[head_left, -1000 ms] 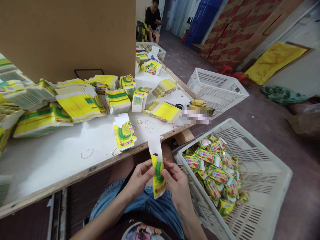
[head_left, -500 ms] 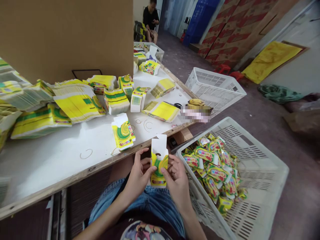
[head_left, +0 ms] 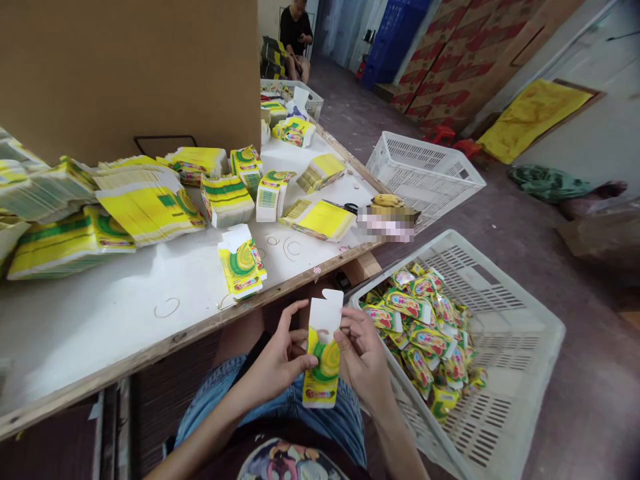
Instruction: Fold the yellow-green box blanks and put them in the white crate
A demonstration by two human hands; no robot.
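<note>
Over my lap I hold a small yellow and green carton (head_left: 321, 363) upright, its white top flap standing open. My left hand (head_left: 278, 359) pinches its left side with thumb and fingers. My right hand (head_left: 363, 353) grips its right side near the flap. On the white table (head_left: 100, 320) just ahead lies a short stack of the same flat cartons (head_left: 241, 260). To my right a white plastic crate (head_left: 505, 373) holds several folded cartons (head_left: 425, 330) in a heap.
Fanned stacks of flat cartons (head_left: 145, 203) cover the back of the table in front of a large cardboard sheet (head_left: 130, 67). An upturned white crate (head_left: 425, 170) sits on the floor beyond. A person (head_left: 295, 37) sits far back. Rubber bands lie on the table.
The carton went from a flat strip to a squared-up box with its flap raised, then dropped slightly toward my lap. My fingers shifted along its sides. The view drifted left.
</note>
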